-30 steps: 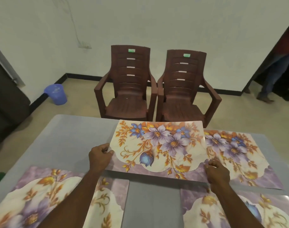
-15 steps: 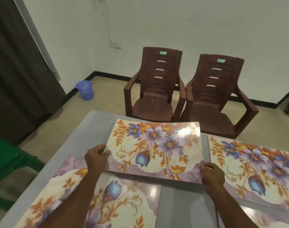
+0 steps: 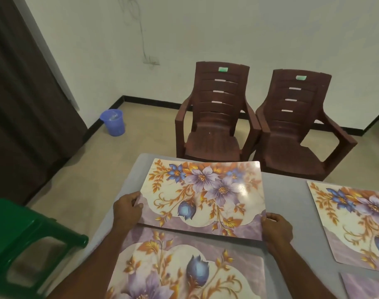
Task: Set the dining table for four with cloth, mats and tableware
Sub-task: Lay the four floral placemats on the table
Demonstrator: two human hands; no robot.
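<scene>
From the head view I see my left hand (image 3: 128,207) clamped on the near-left corner of a floral mat (image 3: 202,197), thumb on top. My right hand (image 3: 277,229) grips the near-right corner of the same mat in the same manner. The mat lies over the far-left part of the grey table (image 3: 287,203); its near edge sits slightly raised above the surface, overlapping the far edge of a second floral mat (image 3: 184,268) below it. A third mat (image 3: 354,221) lies flat to the right, apart from the held one, and the corner of a fourth mat (image 3: 365,285) shows at the lower right. Two brown chairs (image 3: 214,117) stand beyond the table, a blue bucket (image 3: 113,122) by the wall, and a green stool (image 3: 22,238) at left.
</scene>
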